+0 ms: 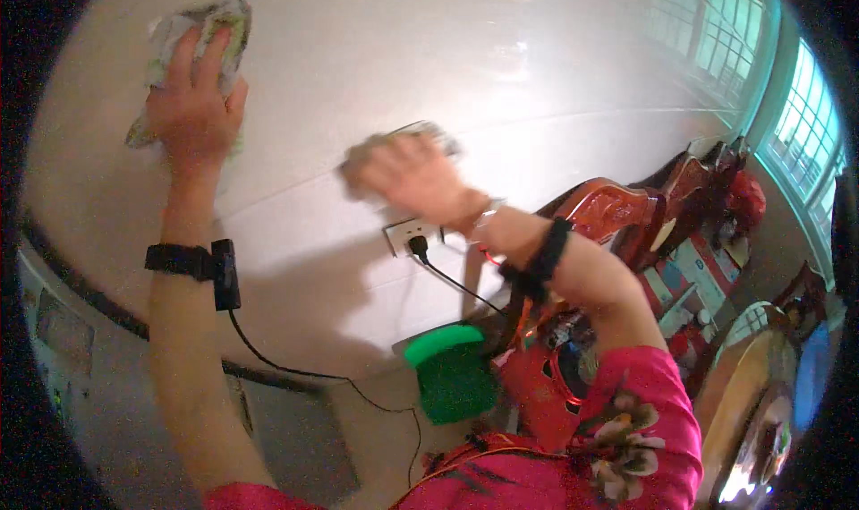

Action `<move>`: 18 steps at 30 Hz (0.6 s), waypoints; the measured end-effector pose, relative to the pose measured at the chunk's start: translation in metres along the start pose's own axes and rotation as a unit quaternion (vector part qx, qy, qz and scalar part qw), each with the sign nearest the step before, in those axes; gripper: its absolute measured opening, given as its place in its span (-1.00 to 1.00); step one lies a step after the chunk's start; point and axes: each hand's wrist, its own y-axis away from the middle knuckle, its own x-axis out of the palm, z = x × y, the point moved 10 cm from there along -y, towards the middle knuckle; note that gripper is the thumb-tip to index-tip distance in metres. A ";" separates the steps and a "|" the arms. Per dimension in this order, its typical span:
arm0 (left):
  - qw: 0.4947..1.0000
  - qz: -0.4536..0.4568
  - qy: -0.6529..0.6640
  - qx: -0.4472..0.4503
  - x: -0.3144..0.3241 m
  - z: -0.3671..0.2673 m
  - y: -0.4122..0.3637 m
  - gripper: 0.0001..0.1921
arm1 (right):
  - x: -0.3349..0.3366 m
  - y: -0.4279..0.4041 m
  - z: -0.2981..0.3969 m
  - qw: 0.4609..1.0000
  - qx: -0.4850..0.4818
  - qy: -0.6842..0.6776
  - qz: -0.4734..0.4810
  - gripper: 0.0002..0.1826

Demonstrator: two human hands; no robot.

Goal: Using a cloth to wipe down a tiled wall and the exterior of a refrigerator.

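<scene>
My left hand (198,107) lies with its fingers spread over a patterned cloth (235,23), pressing it against the pale, glossy wall (315,87). Lower and to the right, my right hand (416,178) is on a second cloth (435,133) against the same wall. This hand and its cloth are blurred, and most of that cloth is hidden behind the fingers. Just below my right hand is a wall socket (397,231) with a black plug (417,247) in it.
A black cable (463,288) runs from the plug. Below stands a green plastic container (456,382). Carved wooden furniture (604,208) lines the wall at right, beneath a barred window (805,121). A round wooden table (745,376) is at far right. A dark strip (87,288) crosses the lower left.
</scene>
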 end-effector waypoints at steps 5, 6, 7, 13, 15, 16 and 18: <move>1.000 -0.014 0.016 0.005 -0.002 -0.002 0.002 -0.32 | -0.008 0.103 -0.130 0.985 0.140 0.074 0.066 -0.62; 1.000 -0.006 0.015 0.003 0.001 -0.003 0.001 -0.31 | -0.015 0.121 -0.156 0.974 0.188 0.101 0.081 -0.61; 1.000 -0.005 0.014 0.005 0.002 -0.003 0.001 -0.31 | -0.022 0.134 -0.176 0.959 0.236 0.126 0.096 -0.59; 1.000 0.003 -0.004 -0.018 0.004 -0.002 0.003 -0.32 | -0.045 0.158 -0.220 0.895 0.439 0.073 0.029 -0.46; 0.999 -0.031 0.004 -0.007 0.000 -0.002 0.002 -0.33 | -0.052 0.125 -0.197 0.925 0.377 0.028 -0.024 -0.38; 0.999 -0.032 0.001 -0.008 -0.002 -0.001 0.001 -0.33 | -0.047 0.104 -0.185 0.932 0.361 0.039 -0.002 -0.39; 1.000 -0.005 0.011 -0.015 0.003 -0.001 0.004 -0.33 | -0.035 0.068 -0.157 0.940 0.336 0.051 0.033 -0.44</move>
